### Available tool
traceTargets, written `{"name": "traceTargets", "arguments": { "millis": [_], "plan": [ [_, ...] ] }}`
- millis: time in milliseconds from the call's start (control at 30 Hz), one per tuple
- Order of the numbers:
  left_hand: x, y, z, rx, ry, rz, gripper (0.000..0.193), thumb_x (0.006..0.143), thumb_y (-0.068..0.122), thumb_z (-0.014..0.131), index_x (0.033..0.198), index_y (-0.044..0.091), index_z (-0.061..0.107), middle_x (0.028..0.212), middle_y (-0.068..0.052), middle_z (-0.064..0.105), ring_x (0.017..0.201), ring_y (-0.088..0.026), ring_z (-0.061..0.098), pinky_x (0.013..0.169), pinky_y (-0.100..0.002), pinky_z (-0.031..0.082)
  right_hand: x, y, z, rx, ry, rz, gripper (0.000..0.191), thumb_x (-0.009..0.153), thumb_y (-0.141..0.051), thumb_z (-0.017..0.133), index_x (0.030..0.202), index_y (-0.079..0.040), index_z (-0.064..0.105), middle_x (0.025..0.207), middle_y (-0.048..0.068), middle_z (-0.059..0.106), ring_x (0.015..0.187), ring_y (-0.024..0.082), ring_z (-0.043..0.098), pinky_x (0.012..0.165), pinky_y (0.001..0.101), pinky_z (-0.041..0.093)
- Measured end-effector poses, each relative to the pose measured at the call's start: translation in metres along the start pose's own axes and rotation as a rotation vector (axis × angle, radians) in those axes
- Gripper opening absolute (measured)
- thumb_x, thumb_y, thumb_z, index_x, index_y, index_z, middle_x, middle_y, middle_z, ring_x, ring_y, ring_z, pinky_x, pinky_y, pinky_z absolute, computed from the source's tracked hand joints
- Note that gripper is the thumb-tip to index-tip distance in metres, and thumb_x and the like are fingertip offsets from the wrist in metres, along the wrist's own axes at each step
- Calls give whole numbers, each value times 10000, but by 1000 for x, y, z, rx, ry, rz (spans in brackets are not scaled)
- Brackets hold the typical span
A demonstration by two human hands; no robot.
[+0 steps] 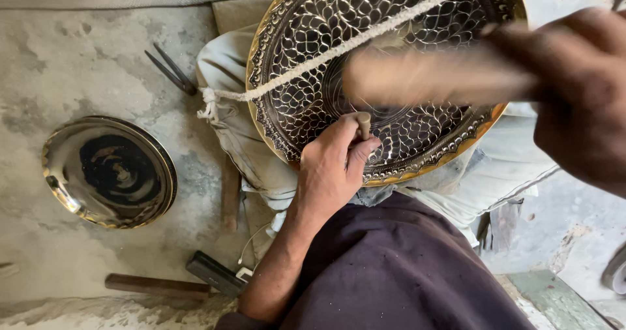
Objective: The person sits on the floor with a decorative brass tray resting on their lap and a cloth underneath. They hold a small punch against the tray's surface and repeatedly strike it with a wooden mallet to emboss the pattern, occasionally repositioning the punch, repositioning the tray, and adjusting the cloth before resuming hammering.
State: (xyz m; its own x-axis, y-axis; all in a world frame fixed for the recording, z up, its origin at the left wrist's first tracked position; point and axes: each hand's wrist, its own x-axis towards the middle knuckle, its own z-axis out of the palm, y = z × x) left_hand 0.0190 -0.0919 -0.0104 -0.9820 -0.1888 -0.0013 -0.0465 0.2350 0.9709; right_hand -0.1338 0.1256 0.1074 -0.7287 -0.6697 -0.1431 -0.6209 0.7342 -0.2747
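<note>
- While the dark-clothed lap fills the bottom of the view, the left hand (336,164) sits just above it, fingers curled tightly around a short punch (363,124) whose blunt top pokes out above the thumb.
- That punch stands nearly upright, its lower end hidden behind the fingers, against the face of the engraved round tray (306,49).
- At the right edge the right hand (580,89) is closed around a wooden handle; the mallet (424,75) it carries is blurred across the tray's middle, so its head cannot be made out clearly.
- Resting tilted on pale cloth (248,154) over the knees, the tray shows a dense black-and-silver leaf pattern ringed by a golden rim.
- A twisted cord (339,49) runs diagonally across the tray's face and ends in a knot at its left edge.
- On the concrete floor at left lies a plain polished plate (107,170), well apart from the tray.
- Nearer the body, a hammer (182,281) lies on the floor; farther off, dark metal tongs (171,69) lie beside the cloth.
</note>
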Motion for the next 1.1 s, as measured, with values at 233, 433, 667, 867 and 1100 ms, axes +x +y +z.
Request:
{"name": "traceTargets", "arguments": {
  "millis": [233, 433, 667, 867, 1100],
  "plan": [
    [-2, -5, 1, 48, -29, -5, 213, 999, 128, 731, 1143, 28, 610, 983, -105, 704, 846, -235, 746, 717, -338, 612, 4, -5, -2, -194, -139, -68, 737, 756, 149, 668, 1434, -92, 509, 1160, 159, 683, 1026, 279, 698, 874, 386, 565],
    [-3, -4, 0, 9, 0, 18, 238, 1007, 110, 718, 1192, 18, 601, 994, -109, 698, 871, -232, 749, 748, -337, 619, 2, -13, 4, 166, -3, -24, 612, 829, 177, 596, 1394, -23, 472, 1190, 190, 659, 1121, 273, 678, 935, 353, 562],
    [-1, -5, -1, 48, -46, 6, 260, 1003, 117, 712, 1221, 25, 604, 986, -108, 704, 860, -241, 747, 730, -343, 620, -6, -5, 1, -127, -47, -31, 586, 819, 106, 692, 1367, -69, 580, 1039, 135, 692, 885, 268, 686, 821, 389, 560],
    [-3, -4, -2, 18, -14, 27, 242, 1021, 131, 700, 1213, 30, 593, 1025, -104, 699, 899, -250, 748, 766, -348, 627, -4, -5, 5, 27, -5, -135, 341, 904, 156, 642, 1174, -50, 666, 1113, 164, 670, 978, 336, 680, 865, 405, 549],
    [-2, -5, -1, 24, -8, 47, 235, 1031, 131, 689, 1216, 24, 591, 1035, -110, 698, 914, -239, 746, 788, -349, 623, -7, -13, 5, 364, 6, 168, 601, 765, 158, 543, 1346, 5, 530, 1124, 188, 630, 897, 313, 662, 756, 377, 517]
  ]
}}
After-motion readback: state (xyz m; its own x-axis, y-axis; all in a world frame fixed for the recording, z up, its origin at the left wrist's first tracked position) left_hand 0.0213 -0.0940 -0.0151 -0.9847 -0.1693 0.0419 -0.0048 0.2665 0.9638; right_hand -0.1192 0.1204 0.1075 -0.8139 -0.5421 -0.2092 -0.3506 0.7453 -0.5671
